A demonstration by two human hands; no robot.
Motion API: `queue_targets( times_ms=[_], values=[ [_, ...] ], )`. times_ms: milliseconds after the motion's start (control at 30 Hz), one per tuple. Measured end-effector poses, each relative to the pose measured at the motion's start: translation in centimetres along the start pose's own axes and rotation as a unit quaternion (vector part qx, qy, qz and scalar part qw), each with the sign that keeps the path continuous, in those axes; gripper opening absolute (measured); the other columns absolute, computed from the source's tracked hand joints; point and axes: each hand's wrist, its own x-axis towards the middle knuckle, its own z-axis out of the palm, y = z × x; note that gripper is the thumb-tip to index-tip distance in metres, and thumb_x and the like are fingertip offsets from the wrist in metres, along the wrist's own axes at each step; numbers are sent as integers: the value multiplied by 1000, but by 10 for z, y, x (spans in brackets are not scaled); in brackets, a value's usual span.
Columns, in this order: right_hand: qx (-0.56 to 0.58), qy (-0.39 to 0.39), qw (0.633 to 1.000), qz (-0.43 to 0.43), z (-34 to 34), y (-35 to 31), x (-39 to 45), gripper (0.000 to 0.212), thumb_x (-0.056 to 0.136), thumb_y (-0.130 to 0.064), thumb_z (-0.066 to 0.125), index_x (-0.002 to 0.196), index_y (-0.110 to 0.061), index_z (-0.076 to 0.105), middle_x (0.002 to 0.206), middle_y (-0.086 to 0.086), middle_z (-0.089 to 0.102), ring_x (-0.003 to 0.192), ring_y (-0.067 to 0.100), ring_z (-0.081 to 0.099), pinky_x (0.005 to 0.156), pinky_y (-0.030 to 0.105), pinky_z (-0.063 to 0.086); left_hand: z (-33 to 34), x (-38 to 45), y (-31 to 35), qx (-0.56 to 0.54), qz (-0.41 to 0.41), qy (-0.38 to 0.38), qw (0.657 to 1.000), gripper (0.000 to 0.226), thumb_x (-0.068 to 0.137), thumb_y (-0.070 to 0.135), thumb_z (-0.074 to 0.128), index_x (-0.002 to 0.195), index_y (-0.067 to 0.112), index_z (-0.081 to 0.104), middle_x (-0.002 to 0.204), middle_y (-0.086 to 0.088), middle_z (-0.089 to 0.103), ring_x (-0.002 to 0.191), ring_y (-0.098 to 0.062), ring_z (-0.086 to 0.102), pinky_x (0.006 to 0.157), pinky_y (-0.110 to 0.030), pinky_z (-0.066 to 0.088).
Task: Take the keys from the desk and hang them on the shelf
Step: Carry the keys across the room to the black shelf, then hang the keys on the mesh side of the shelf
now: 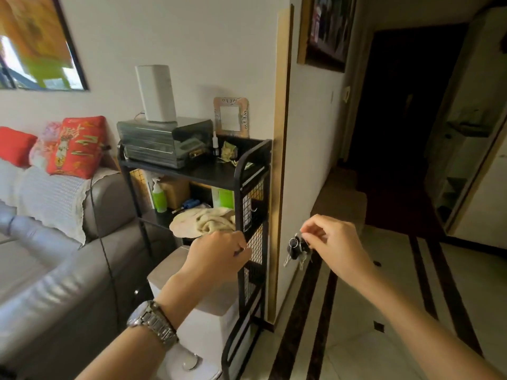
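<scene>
Keys hang in the air as a dark bunch under the right hand, pinched at the ring between thumb and fingertips; several metal blades dangle below the pinch, touching nothing else. Bunch sits between the 2 hands, just right of the shelf, a black metal rack with mesh side panels, and is not on it. Small hook shows on the mesh side panel, above and left of the keys. Left hand is closed into a loose fist against the shelf's front-right post, fingertips at the mesh edge; cannot tell whether it actually grips the post or only rests there. Metal-band watch on the left wrist. Beyond the left hand, middle tier holds a crumpled beige cloth and a green bottle. Top tier above carries a silver box-shaped appliance with a white upright device on it, plus a small empty picture frame leaning on the wall. Below the left forearm, a white bin stands beside the shelf. Left of the left arm: grey sofa with red cushions. Under the right arm: pale tiled floor with dark stripes.
</scene>
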Motion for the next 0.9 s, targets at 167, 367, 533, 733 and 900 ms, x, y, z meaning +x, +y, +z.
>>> queue_targets(
  times_ms=[167,367,533,733,900],
  values=[
    [26,-35,999,-22,38,60,75,9,83,-14,65,91,-12,66,87,3,70,80,10,65,75,31,59,45,70,-17,-16,-81,24,996,26,87,46,46,97,31,65,96,10,70,81,-16,62,62,-28,43],
    [52,-81,994,-51,69,114,143,10,84,-14,64,92,-8,67,89,5,70,81,13,65,75,33,59,84,120,-17,-26,-155,37,987,25,88,42,49,103,28,62,99,4,69,77,-17,60,60,-30,42],
    [88,-121,986,-68,100,153,182,10,82,-14,65,92,-11,67,87,4,72,75,9,67,70,25,58,120,145,-21,-74,-222,84,969,32,87,37,53,115,21,54,114,-2,61,89,-19,60,71,-38,53],
    [146,-192,963,-124,137,197,223,15,81,-11,66,95,-14,67,88,-2,70,75,2,66,68,16,56,172,167,-12,-90,-323,167,927,59,85,31,61,135,18,32,136,-7,48,117,-22,48,90,-36,45],
    [182,-245,936,-177,156,224,248,15,81,-10,66,95,-14,67,88,0,69,78,4,64,71,16,55,199,190,3,-119,-388,247,880,67,85,29,63,139,22,24,137,-5,47,108,-7,49,82,-23,41]
  ],
)
